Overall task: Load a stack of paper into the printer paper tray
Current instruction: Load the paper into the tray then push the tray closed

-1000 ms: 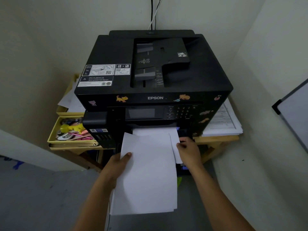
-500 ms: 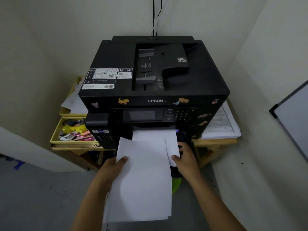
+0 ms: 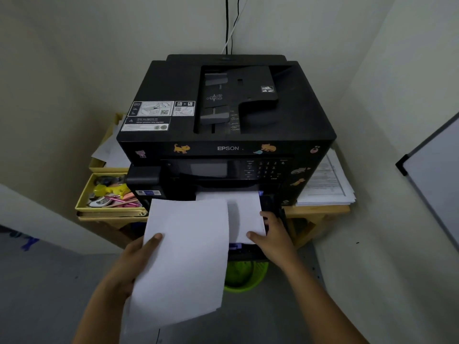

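Observation:
A black Epson printer (image 3: 223,115) stands on a wooden table in a corner. My left hand (image 3: 139,259) grips a stack of white paper (image 3: 186,256) by its left edge, thumb on top, and holds it in front of the printer, tilted to the left. Behind it, more white sheets (image 3: 246,214) lie in the pulled-out black paper tray (image 3: 248,254) at the printer's lower front. My right hand (image 3: 273,234) rests on the right front corner of those sheets, with its thumb on the paper and its fingers at the tray's right side.
A yellow tray (image 3: 82,202) with pens and small items sits left of the printer. Printed papers (image 3: 325,184) lie at the right on the wooden table (image 3: 318,209). A green basket (image 3: 246,276) stands on the floor under the tray. Walls close in on both sides, and a whiteboard (image 3: 437,184) hangs at the right.
My left hand has drawn the held stack back and to the left, tilting it more. My right hand has slid a little toward me along the sheets in the tray.

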A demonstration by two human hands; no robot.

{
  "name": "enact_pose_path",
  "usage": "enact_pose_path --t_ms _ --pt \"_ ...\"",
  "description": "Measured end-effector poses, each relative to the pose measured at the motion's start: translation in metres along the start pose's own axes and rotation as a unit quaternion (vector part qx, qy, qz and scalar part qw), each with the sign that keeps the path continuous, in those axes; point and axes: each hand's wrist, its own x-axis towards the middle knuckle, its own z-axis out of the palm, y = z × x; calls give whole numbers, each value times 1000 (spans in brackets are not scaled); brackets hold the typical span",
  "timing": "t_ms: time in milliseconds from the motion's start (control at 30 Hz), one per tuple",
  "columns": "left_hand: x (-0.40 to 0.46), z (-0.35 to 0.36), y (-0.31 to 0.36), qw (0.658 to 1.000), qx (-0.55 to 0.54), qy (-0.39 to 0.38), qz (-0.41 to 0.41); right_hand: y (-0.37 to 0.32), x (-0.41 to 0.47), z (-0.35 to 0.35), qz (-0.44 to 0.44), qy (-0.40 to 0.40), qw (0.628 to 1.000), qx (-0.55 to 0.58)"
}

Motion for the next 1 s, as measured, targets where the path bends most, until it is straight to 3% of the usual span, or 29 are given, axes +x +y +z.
enact_pose_path --t_ms 133,367,567,800,1000 --pt "-5 -5 -1 998 -53 -14 -5 -1 -1 1 -3 -4 999 -45" --pt "-10 -3 4 997 -69 -25 2 -1 -17 23 -70 73 968 -229" --pt "-8 -7 6 997 -65 -43 14 -9 -9 27 -28 73 983 -169" --pt "-10 -21 9 997 -53 -44 24 -22 -6 29 -67 93 966 -232" --pt "-15 -33 13 997 -60 -45 21 -44 -2 51 -80 -17 986 -146"
